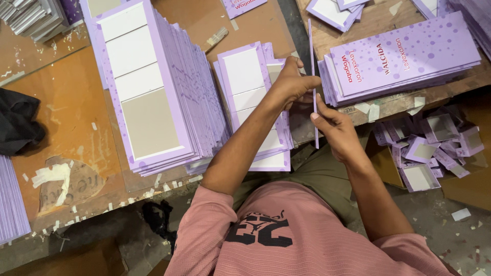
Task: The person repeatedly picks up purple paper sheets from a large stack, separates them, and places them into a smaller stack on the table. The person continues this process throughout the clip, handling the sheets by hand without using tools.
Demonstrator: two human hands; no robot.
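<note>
Below, head view, the only one. Our left hand and right hand meet over the gap between two worktops, both pinching one thin lilac card held edge-on to the camera, so we see it only as a narrow strip. Its long axis runs away from us: near end just below the rt hand, far end pointing up toward the far bench edge, nearly straight, w/ a slight lean. Faces turn left and right; surface detail cannot be read at this angle, only the pale purple edge.

Lt hand: fingers curled closed round the card from the left at its middle, thumb side against the strip. Rt hand: thumb and fingertips pressed on the lower part from the right, remaining fingers folded.

Just left of the lt hand lies a short pile of flat cards, white panels up w/ lilac borders. Further left, a taller fanned stack, same kind, one grey panel on top. Right of the card, a stack of printed lilac sheets, dotted, long axis slanting up to the right. Below it, a box of small folded lilac pieces. Far left: black cloth on the brown tabletop.
</note>
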